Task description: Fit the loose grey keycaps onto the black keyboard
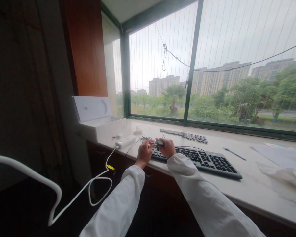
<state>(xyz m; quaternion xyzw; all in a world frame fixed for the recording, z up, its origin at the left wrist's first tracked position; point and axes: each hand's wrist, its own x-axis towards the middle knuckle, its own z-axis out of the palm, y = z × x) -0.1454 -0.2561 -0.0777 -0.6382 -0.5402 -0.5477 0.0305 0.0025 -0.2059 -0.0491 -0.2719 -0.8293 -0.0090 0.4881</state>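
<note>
Pale marble sill [249, 187], running from mid-frame to lower right, serves as my workbench below the window. At centre frame my left hand [144, 153] is curled narrow over a thin dark cable [134, 145]; whether the fingers actually pinch it I cannot tell. My right hand [166, 148] is closed around a small dark device [160, 143], held just above the left end of the near keyboard [199, 160], presumably so the two pieces meet over a firm surface. A second keyboard [185, 135] lies farther back, near the glass, out of the way. Left of my hands, a white adapter [124, 142] sits at the sill's edge, so its white cord [88, 187] can hang off toward lower left. An open white box [98, 120] stands at the left end, its lid propped up. A blue pen [234, 153] lies right of centre.
</note>
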